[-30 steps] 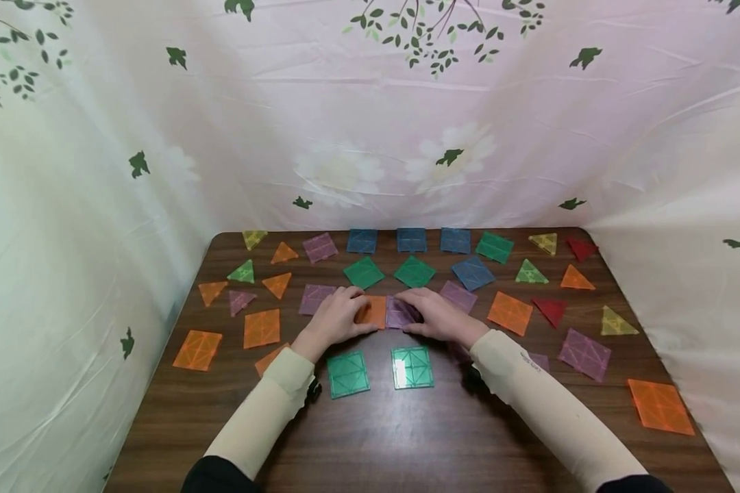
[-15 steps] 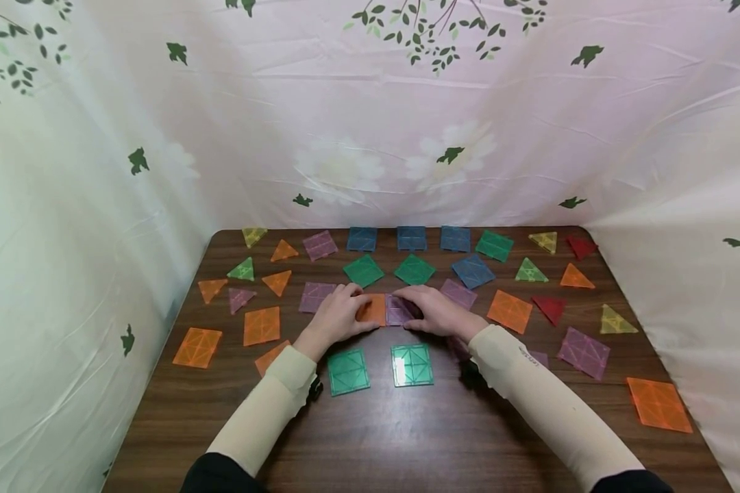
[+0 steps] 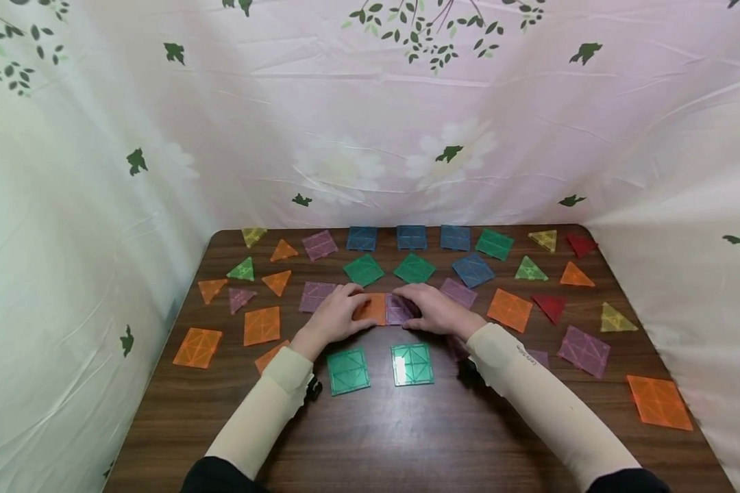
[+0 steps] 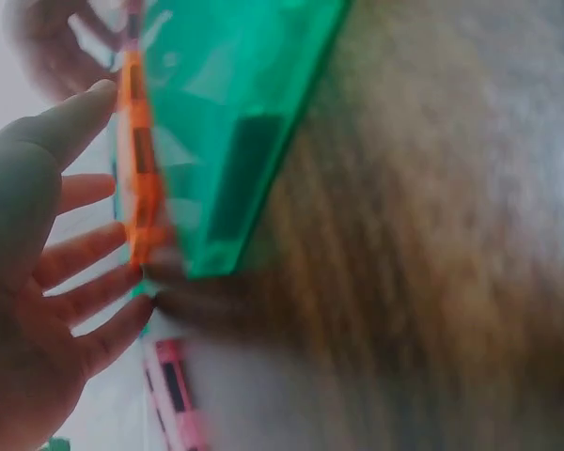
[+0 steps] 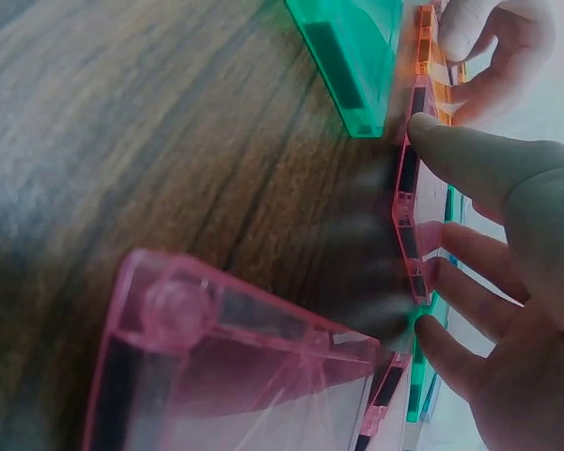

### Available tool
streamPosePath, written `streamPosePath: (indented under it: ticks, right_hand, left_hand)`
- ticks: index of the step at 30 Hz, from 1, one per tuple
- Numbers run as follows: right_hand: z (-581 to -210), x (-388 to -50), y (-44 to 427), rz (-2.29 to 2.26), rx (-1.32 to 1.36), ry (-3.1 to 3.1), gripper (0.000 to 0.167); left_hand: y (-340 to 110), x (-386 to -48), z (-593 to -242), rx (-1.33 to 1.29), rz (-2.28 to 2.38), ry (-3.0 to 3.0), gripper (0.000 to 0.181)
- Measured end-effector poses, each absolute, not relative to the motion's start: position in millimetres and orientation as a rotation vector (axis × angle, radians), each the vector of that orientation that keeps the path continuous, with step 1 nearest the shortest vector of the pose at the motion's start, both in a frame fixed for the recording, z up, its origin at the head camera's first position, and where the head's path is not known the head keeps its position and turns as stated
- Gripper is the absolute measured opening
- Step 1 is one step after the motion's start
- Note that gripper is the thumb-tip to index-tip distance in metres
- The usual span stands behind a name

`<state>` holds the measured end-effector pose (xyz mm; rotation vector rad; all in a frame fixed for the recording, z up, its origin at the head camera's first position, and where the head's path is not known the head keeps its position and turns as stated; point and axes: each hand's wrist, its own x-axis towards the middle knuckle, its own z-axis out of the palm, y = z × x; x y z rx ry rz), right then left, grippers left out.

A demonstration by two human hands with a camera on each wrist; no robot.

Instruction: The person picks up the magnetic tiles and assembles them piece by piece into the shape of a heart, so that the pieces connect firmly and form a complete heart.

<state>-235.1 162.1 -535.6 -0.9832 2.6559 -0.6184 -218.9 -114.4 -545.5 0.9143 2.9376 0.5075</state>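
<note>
At the middle of the table my left hand (image 3: 338, 318) grips an orange square magnetic tile (image 3: 378, 308) by its edges, thumb on the near edge and fingers on the far one. My right hand (image 3: 438, 313) holds a purple square magnetic tile (image 3: 395, 311) the same way. The two tiles lie side by side, their edges meeting. In the left wrist view the orange tile (image 4: 141, 160) shows edge-on between thumb and fingers. The purple tile (image 5: 409, 202) looks pink in the right wrist view. Parts of both tiles are covered by my fingers.
Two green square tiles (image 3: 348, 372) lie in front of the hands. Behind stand rows of blue tiles (image 3: 411, 237) and green tiles (image 3: 414, 269). Orange squares (image 3: 262, 326), purple squares and small triangles (image 3: 617, 320) spread over both sides. A printed cloth (image 3: 370, 123) surrounds the brown table (image 3: 395, 438).
</note>
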Motion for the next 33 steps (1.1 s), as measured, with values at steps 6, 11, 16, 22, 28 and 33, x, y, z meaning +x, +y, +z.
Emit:
streamPosePath:
  ticks: [6,11,16,22,28,33]
  right_hand:
    - [-534.7,-236.0,162.7,-0.639,-0.953,2.656,0.071]
    - [-532.7,-236.5,164.2,-0.633,-0.940,2.659,0.072]
    - [-535.4,-235.3,163.7,-0.644,-0.941,2.650,0.071]
    - [-539.8,-231.3,160.9,-0.651,-0.953,2.642,0.071]
    - [-539.6,-229.8,160.4,-0.637,-0.949,2.656,0.070]
    - [-536.9,-232.3,161.3,-0.640,-0.949,2.669,0.071]
  left_hand:
    - [-137.0,-203.2,-533.8,0.989,0.668,2.850,0.056]
    - [-160.6,-173.1,-528.1,1.076,0.677,2.712,0.058]
    - [-174.6,-141.1,-529.2,1.109,0.555,2.642,0.074]
    - [-174.5,-126.1,-535.9,1.148,0.442,2.699,0.075]
    - [-166.5,-135.9,-539.3,1.152,0.472,2.725,0.066]
    - [-161.2,-145.9,-540.8,1.175,0.520,2.765,0.057]
